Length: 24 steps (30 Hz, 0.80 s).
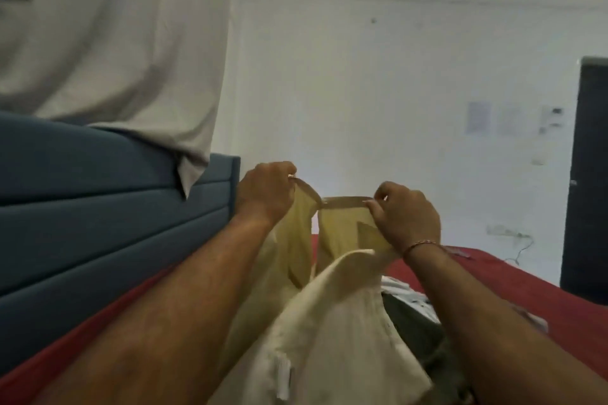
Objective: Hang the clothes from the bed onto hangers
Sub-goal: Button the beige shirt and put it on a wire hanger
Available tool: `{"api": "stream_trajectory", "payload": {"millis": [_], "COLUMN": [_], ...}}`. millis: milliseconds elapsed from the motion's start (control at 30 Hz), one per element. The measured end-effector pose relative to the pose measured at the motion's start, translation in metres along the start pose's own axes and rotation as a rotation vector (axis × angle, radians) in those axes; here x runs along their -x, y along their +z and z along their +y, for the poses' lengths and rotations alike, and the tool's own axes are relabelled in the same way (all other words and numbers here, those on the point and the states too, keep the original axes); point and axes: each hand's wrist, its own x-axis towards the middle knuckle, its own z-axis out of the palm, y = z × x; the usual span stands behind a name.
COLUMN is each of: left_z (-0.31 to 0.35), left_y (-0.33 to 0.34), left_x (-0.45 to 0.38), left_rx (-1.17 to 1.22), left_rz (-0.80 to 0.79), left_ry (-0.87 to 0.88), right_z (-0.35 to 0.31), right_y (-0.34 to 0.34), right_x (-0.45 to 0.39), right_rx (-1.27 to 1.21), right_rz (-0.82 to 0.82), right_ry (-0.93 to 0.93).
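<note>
**Bare forearms, one thread bracelet**

Both forearms are bare from the lower edge of the frame up to the wrists; no sleeve shows on either. The left hand [263,194] wears nothing that can be made out: no ring, watch or band. At the wrist of the right hand [406,215] sits a thin reddish thread bracelet [421,245], wound once around. Motion blur softens finer detail.

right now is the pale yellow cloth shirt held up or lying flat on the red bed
Held up. The left hand and right hand pinch the pale yellow shirt at its collar band; it hangs above the red bed.
</note>
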Motion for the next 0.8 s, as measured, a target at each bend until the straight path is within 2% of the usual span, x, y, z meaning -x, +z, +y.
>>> {"api": "stream_trajectory", "payload": {"millis": [100,167,233,333,400,433,533,633,733,800], "left_z": [0.014,0.011,0.006,-0.01,-0.016,-0.017,-0.012,-0.008,0.002,0.011], "left_y": [-0.006,-0.009,-0.006,0.01,0.019,0.02,0.021,0.019,0.017,0.015], "left_x": [0.025,0.071,0.136,0.258,0.336,0.368,0.415,0.419,0.417,0.419], "left_rx": [0.098,0.184,0.284,0.358,0.357,0.353,0.338,0.357,0.381,0.426], "left_rz": [0.143,0.113,0.023,-0.16,-0.226,-0.233,-0.2,-0.18,-0.157,-0.136], "left_ry": [0.042,0.018,-0.057,-0.214,-0.283,-0.296,-0.256,-0.231,-0.242,-0.302], "right_z": [-0.01,-0.007,0.004,0.021,0.025,0.024,0.019,0.014,0.009,0.006], "right_y": [-0.003,0.005,0.029,0.071,0.084,0.083,0.073,0.063,0.062,0.062], "right_x": [0.03,0.075,0.139,0.26,0.331,0.355,0.38,0.384,0.39,0.391], "right_rx": [-0.152,-0.242,-0.356,-0.561,-0.705,-0.771,-0.895,-1.04,-1.049,-1.1], "right_rz": [0.11,0.031,-0.151,-0.552,-0.67,-0.677,-0.557,-0.489,-0.502,-0.494], "right_ry": [-0.043,-0.036,0.044,0.277,0.394,0.436,0.495,0.561,0.542,0.573]}}
